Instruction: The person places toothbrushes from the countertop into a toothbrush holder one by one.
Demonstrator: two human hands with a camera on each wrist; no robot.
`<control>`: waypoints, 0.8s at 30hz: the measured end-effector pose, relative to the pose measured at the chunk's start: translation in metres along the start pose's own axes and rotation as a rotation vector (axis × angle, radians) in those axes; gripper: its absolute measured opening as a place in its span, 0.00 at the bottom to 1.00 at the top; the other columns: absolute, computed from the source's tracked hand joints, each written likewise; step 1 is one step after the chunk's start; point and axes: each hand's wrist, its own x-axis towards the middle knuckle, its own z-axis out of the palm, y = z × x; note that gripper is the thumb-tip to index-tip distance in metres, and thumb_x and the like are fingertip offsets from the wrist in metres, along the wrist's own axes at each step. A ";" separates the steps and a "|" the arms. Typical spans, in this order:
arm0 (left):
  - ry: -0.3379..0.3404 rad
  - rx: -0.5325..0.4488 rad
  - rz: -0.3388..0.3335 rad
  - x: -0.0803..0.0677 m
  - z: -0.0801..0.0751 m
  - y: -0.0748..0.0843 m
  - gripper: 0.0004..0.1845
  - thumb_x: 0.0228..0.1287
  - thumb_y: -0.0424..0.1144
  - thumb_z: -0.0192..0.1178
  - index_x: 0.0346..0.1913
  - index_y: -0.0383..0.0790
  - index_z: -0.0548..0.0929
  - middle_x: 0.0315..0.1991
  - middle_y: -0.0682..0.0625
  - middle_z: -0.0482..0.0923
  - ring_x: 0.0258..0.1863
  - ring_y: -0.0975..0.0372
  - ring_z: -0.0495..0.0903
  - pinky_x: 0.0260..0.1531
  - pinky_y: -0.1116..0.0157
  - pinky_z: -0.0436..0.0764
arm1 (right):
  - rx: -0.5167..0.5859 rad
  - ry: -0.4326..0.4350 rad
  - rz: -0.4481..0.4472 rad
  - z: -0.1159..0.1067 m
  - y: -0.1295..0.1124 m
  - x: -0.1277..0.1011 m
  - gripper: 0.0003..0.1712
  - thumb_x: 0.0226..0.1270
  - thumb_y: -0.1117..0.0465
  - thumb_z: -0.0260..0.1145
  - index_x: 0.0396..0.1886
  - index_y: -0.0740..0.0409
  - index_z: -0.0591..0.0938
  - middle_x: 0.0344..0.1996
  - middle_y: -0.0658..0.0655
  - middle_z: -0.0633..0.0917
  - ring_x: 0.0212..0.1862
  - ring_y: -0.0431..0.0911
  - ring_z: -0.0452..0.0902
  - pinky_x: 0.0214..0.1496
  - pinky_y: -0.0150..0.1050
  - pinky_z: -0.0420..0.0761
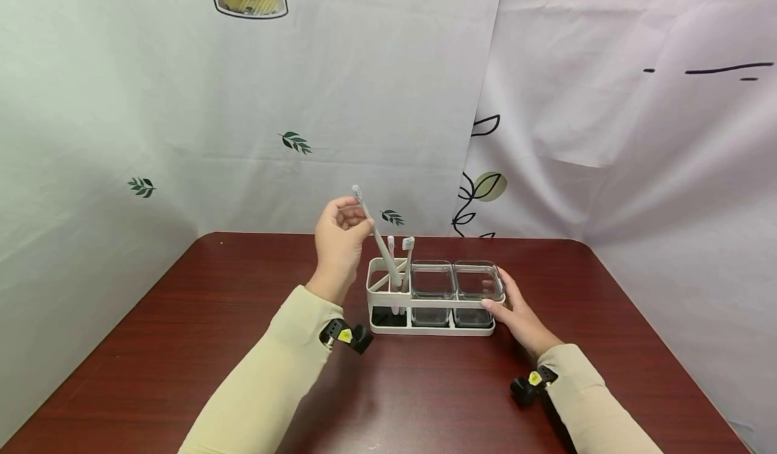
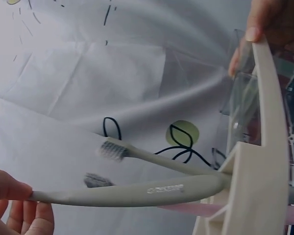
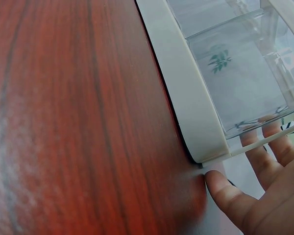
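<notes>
My left hand [image 1: 340,245] pinches a grey-green toothbrush [image 1: 381,243] near its bristle end, between thumb and fingers. The brush leans to the left, its thick handle end at the left compartment of a cream toothbrush holder [image 1: 434,303]. In that compartment stand another greyish toothbrush [image 2: 161,160] and a pink-handled one [image 2: 193,209]. Two clear square cups [image 1: 432,280] fill the holder's middle and right places. My right hand [image 1: 523,316] grips the holder's right end, thumb at the front and fingers behind; the right wrist view shows fingers through a clear cup [image 3: 245,81].
The holder stands on a dark red wood-grain table [image 1: 243,332] with rounded far corners. White cloth [image 1: 376,69] with printed leaves hangs behind and along the sides. Each wrist wears a small black camera, such as the left wrist camera [image 1: 346,336].
</notes>
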 end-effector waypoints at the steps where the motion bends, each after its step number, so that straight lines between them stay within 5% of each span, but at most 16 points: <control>1: 0.002 0.001 0.014 -0.001 0.000 -0.002 0.19 0.49 0.13 0.58 0.45 0.30 0.75 0.31 0.50 0.75 0.31 0.65 0.77 0.32 0.73 0.78 | 0.000 -0.002 0.001 0.000 0.000 0.000 0.44 0.73 0.57 0.57 0.77 0.50 0.41 0.68 0.68 0.60 0.69 0.61 0.56 0.57 0.32 0.68; 12: -0.072 0.104 0.089 -0.017 0.001 -0.016 0.18 0.53 0.17 0.61 0.47 0.29 0.75 0.36 0.41 0.76 0.33 0.65 0.76 0.35 0.72 0.78 | 0.020 -0.019 0.003 0.000 0.000 -0.001 0.44 0.73 0.56 0.57 0.78 0.47 0.41 0.69 0.67 0.59 0.71 0.61 0.53 0.54 0.26 0.68; 24: -0.081 0.118 0.086 -0.029 0.000 -0.026 0.17 0.53 0.18 0.60 0.46 0.28 0.76 0.35 0.44 0.76 0.35 0.61 0.75 0.36 0.72 0.76 | 0.009 -0.014 0.009 0.000 -0.001 0.000 0.44 0.73 0.56 0.56 0.78 0.48 0.40 0.69 0.67 0.59 0.71 0.61 0.53 0.64 0.52 0.65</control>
